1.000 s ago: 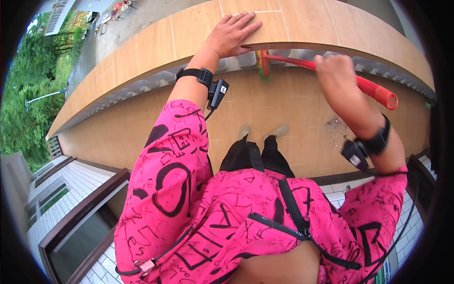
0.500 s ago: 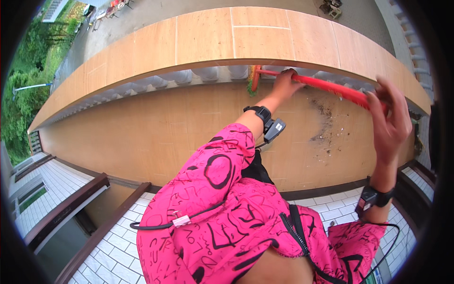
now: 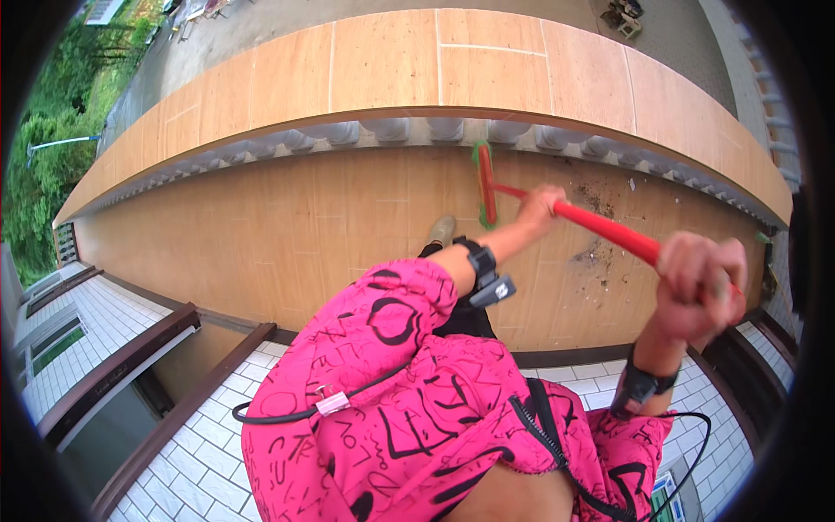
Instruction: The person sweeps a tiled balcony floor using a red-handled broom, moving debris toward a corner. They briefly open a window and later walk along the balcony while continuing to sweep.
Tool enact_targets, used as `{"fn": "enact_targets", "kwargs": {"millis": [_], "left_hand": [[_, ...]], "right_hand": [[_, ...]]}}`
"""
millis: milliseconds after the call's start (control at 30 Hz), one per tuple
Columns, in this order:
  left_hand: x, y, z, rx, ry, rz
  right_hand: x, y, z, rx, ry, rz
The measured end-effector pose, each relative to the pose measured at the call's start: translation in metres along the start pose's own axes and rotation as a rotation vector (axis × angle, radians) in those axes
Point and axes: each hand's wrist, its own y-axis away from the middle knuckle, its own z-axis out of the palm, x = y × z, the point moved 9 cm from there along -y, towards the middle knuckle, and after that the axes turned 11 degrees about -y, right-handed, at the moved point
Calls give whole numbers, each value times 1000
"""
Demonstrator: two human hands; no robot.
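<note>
A push broom with a red handle, a red head and green bristles rests its head on the tan tiled floor. Lower on the handle, my left hand is closed around it, not far from the head. My right hand is wrapped round the handle's upper end. Just right of the broom head lies a scatter of dark dirt and pale bits, partly under the handle.
A wide tan tiled parapet on grey balusters bounds the far side of the balcony. White brick wall stands on the near side. My shoe is on the floor left of the broom head. A paved yard lies beyond the parapet.
The broom head has come away from the balusters, nearer to me and slightly right. Both hands have moved nearer with the handle, and the right has closed more firmly. My shoe has come into view.
</note>
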Motion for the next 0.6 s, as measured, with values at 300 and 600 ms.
{"fn": "enact_targets", "kwargs": {"millis": [300,600], "left_hand": [[-42,-73,-55,323,-111,20],[-1,-33,-37,226,-100,-21]], "right_hand": [[47,-18,3,-66,28,-57],[2,-33,44,-186,-10,-56]]}}
